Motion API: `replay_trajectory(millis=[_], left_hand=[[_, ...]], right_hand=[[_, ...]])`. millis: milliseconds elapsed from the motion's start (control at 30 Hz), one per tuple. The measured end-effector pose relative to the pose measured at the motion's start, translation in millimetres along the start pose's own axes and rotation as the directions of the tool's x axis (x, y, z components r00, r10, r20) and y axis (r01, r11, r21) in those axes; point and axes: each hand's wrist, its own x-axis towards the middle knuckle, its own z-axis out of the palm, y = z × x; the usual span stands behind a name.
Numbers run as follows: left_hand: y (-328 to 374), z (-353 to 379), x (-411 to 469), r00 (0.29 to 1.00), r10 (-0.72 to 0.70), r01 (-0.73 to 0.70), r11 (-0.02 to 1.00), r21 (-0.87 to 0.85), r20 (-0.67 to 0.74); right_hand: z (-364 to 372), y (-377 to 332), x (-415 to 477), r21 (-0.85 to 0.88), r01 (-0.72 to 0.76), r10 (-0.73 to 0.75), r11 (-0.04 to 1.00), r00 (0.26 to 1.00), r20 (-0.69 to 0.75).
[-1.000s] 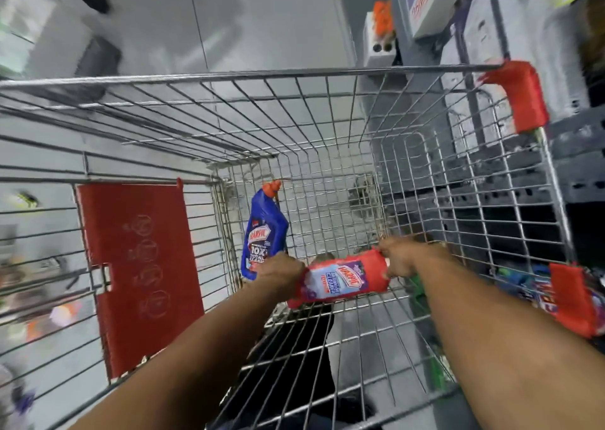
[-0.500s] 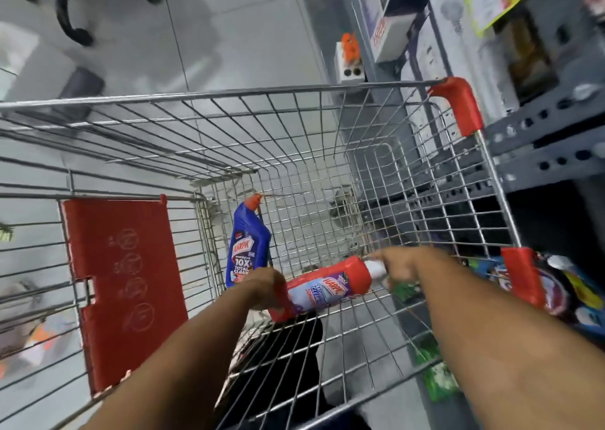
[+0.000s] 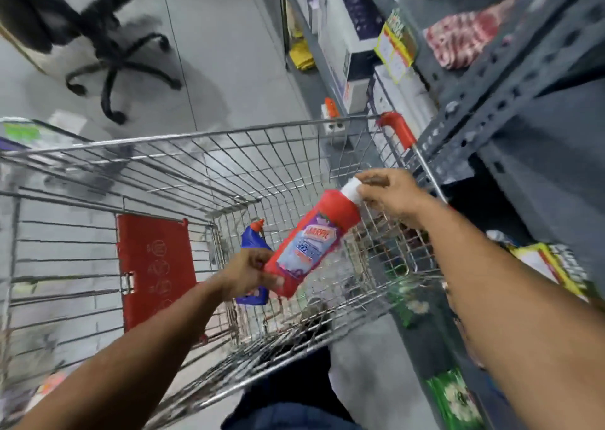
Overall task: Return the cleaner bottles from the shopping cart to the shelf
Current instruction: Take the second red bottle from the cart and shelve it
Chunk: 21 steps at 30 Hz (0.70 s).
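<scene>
A red cleaner bottle [image 3: 314,243] with a white cap is held tilted above the wire shopping cart [image 3: 196,134], cap up and to the right. My left hand [image 3: 248,274] grips its base. My right hand [image 3: 389,193] pinches the white cap near the cart's right rim. A blue cleaner bottle [image 3: 252,239] with an orange cap stands in the cart behind my left hand, mostly hidden by it. The grey metal shelf [image 3: 510,95] rises just right of the cart.
A red plastic flap [image 3: 154,269] hangs inside the cart's left part. White boxes [image 3: 357,36] and packets fill the shelf levels. A black office chair [image 3: 114,53] stands on the grey floor beyond the cart. Green packets [image 3: 455,397] lie low at the shelf's foot.
Both hands have lifted the red bottle out of the cart bottom and tipped its cap up towards the shelf. The view has swung upward. The blue bottle stays in the cart.
</scene>
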Motion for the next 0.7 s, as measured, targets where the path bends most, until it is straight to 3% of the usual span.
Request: replay_trajectory(millis=[133,267,367,433,600,700], left_hand=[[59,16,-48,0.983,0.179,-0.181,0.978,-0.106,-0.025],[117,47,-101,0.933,0.357,-0.359,0.928,-0.098,-0.037],[151,85,-137,0.894,0.448,-0.447,0.889,-0.098,-0.018],[170,121,-160,0.865,0.5,-0.496,0.864,-0.091,0.031],[182,211,-191,0.775,0.603,-0.594,0.797,-0.106,0.189],[177,271,-198,0.737,0.622,-0.629,0.774,-0.068,0.263]], right_hand=[[-10,-59,-65,0.184,0.282,-0.254,0.942,0.954,-0.162],[-33,-98,-143,0.133,0.537,-0.48,0.833,0.821,-0.31],[-52,-112,-213,0.086,0.656,-0.567,0.749,0.704,-0.427],[-67,-110,-265,0.016,0.706,-0.596,0.708,0.61,-0.523],[-90,-73,-378,-0.074,0.741,-0.589,0.667,0.465,-0.661],[-98,-32,-442,-0.159,0.7,-0.573,0.696,0.408,-0.711]])
